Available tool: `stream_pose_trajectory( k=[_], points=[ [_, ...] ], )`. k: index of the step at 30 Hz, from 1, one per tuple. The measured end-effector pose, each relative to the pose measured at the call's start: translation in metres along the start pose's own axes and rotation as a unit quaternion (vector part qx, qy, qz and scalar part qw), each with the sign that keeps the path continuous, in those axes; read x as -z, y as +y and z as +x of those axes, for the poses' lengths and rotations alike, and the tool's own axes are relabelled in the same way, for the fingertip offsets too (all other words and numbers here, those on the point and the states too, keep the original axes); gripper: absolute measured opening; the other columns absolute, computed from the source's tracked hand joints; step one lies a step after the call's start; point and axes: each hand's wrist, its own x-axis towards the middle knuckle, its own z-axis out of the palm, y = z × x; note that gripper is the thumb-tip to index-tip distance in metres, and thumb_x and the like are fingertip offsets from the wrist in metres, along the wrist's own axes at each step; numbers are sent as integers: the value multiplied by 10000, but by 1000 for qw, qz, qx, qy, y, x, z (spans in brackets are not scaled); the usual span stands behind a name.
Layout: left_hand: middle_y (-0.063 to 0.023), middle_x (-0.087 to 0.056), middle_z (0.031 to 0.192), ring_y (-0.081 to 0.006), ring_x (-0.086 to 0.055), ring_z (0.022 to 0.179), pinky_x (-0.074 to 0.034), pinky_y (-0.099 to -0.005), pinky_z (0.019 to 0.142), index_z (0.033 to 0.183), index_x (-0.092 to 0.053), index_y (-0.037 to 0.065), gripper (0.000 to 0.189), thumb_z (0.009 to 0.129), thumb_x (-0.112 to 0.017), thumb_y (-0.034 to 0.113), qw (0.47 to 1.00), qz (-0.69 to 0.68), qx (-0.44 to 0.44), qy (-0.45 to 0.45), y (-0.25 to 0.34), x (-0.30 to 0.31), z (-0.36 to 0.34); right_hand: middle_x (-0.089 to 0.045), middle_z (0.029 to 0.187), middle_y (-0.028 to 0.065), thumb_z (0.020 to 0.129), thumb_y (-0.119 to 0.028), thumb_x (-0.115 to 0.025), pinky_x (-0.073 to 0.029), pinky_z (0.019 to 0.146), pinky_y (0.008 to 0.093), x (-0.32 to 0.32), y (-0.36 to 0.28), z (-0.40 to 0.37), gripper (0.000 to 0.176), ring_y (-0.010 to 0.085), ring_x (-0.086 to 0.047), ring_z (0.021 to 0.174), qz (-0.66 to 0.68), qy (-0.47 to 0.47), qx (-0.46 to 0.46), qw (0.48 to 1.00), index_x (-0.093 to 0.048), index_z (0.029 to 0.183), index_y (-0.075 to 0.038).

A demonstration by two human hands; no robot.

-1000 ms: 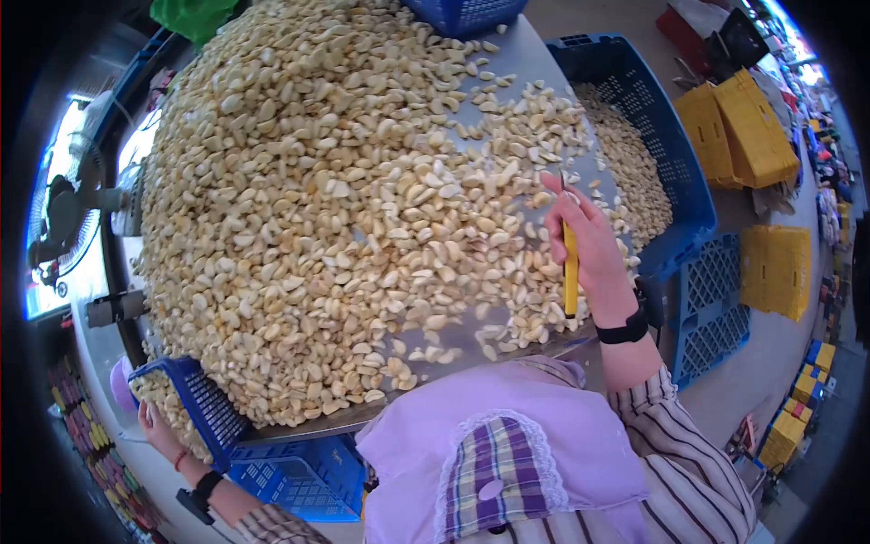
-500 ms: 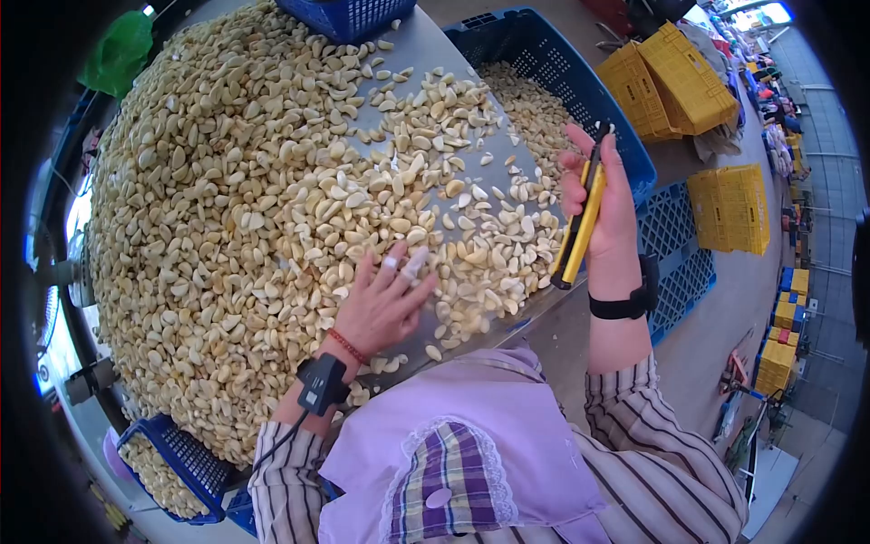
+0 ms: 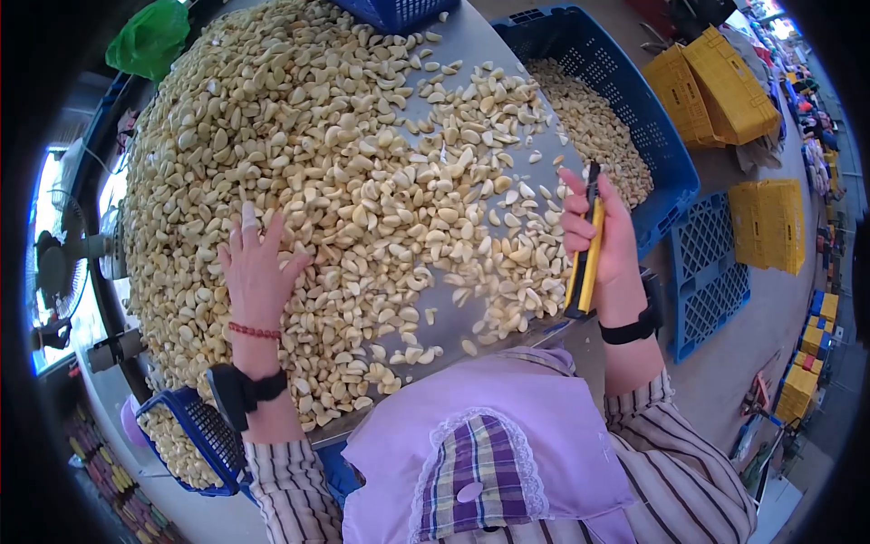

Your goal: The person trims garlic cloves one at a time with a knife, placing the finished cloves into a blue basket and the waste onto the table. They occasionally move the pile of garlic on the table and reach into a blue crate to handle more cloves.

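On the steel worktop, heaped garlic cloves thin out toward the near edge.

- Left hand: flat on the heap's slope, fingers spread and released, palm down, probably to spread its press over many cloves.
- Right hand: clenched round a yellow knife, held upright, seemingly to keep it off the pile.
- Bare metal between the hands gives the open room.
- Blue crate sits just past the right edge; small blue basket sits at the near-left corner.
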Motion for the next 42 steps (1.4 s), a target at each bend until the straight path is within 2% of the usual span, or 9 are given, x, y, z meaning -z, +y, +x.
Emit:
stream_pose_trajectory(
  k=[4, 10, 14, 16, 28, 34, 38, 40, 42],
  points=[
    [-32, -585, 834, -215, -553, 781, -424, -361, 696, 1039, -628, 103, 368, 722, -747, 246, 943, -292, -104, 122, 65, 23, -20, -517, 718, -9, 943, -382, -489, -327, 424, 220, -13, 26, 18, 389, 73, -424, 500, -71, 20, -9, 997, -543, 1189, -85],
    [-46, -591, 745, -236, -601, 737, -465, -337, 614, 917, -671, 128, 223, 743, -726, 255, 959, -243, -138, -53, 124, -15, -39, -528, 707, 7, 953, -343, -490, -337, 400, 212, -47, 45, 16, 423, 76, -444, 473, -264, 15, 47, 963, -501, 1242, -34],
    [-39, -606, 820, -243, -610, 766, -497, -332, 597, 962, -666, 150, 206, 758, -652, 125, 841, -388, -223, -303, 114, 9, -42, -511, 696, 9, 970, -309, -460, -367, 394, 210, -49, 49, 16, 408, 69, -435, 462, -305, 26, 44, 951, -486, 1273, -37],
    [-52, -598, 873, -237, -608, 774, -497, -340, 599, 964, -666, 141, 199, 773, -641, 90, 949, -304, -83, 7, 114, 3, -28, -511, 697, 8, 971, -294, -463, -372, 402, 205, -46, 55, 18, 401, 67, -437, 469, -327, 22, 41, 944, -484, 1275, -33],
    [-31, -535, 824, -201, -603, 691, -478, -341, 527, 892, -617, 124, 107, 801, -648, 171, 954, -300, 9, 19, 120, -22, -9, -571, 703, -3, 921, -288, -576, -374, 446, 195, -42, 90, 14, 515, 34, -456, 500, -574, -28, 44, 817, -440, 1320, 7],
    [-67, -527, 798, -230, -592, 591, -476, -349, 508, 886, -583, 89, 103, 806, -627, 137, 970, -241, -20, 26, 134, -30, 4, -563, 678, 1, 915, -277, -579, -376, 448, 195, -42, 96, 15, 530, 37, -453, 495, -551, -6, 16, 834, -428, 1335, 10],
    [-53, -606, 902, -178, -612, 613, -475, -291, 491, 922, -591, 80, 115, 849, -598, 167, 832, -548, -28, -77, 109, -27, -13, -562, 677, 2, 915, -286, -573, -380, 451, 196, -42, 91, 13, 554, 39, -457, 500, -549, 11, 23, 835, -410, 1342, 28],
    [-46, -603, 862, -128, -589, 627, -436, -239, 475, 1027, -567, 72, 190, 855, -597, 147, 382, -909, 70, -148, 97, -14, -29, -564, 678, 6, 919, -290, -569, -382, 450, 197, -39, 88, 14, 552, 40, -462, 502, -533, 5, 25, 846, -411, 1341, 29],
    [-53, -601, 856, -124, -562, 631, -407, -198, 478, 1090, -528, 70, 250, 854, -587, 125, 317, -942, 76, -80, 89, -16, -33, -568, 681, 15, 926, -297, -561, -387, 449, 199, -36, 87, 15, 547, 42, -471, 507, -506, -6, 27, 862, -411, 1339, 29]
  ],
)
